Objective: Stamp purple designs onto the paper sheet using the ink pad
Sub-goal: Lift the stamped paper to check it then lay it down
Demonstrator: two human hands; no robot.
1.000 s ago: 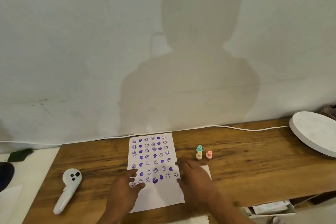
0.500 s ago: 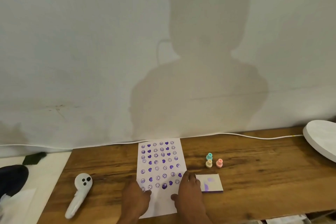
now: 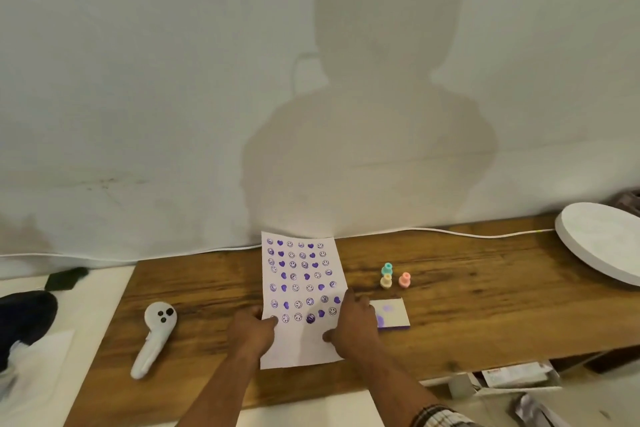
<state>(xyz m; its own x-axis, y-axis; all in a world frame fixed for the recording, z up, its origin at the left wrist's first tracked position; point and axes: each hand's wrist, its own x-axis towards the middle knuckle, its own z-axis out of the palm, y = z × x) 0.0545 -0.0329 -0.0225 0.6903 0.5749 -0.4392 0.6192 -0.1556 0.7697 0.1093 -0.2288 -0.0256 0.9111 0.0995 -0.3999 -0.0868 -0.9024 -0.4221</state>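
A white paper sheet point(image 3: 304, 284) with several rows of purple smiley and heart prints lies on the wooden table point(image 3: 467, 315). My left hand point(image 3: 251, 331) grips its lower left edge. My right hand point(image 3: 353, 326) presses on its lower right edge, fingers spread, thumb on the paper. The white ink pad point(image 3: 393, 314), smeared purple, sits just right of my right hand. Three small stamps stand behind it: teal point(image 3: 387, 268), yellow point(image 3: 385, 281) and pink point(image 3: 404, 279). Neither hand holds a stamp.
A white handheld controller point(image 3: 154, 336) lies left of the sheet. A round white board point(image 3: 602, 243) sits at the far right. A white cable point(image 3: 450, 232) runs along the wall. Papers and clutter point(image 3: 512, 380) lie below the table's right front edge.
Both hands slid from the sheet's lower middle to its two side edges. The right hand came off the ink pad, which now shows. The camera view shifted.
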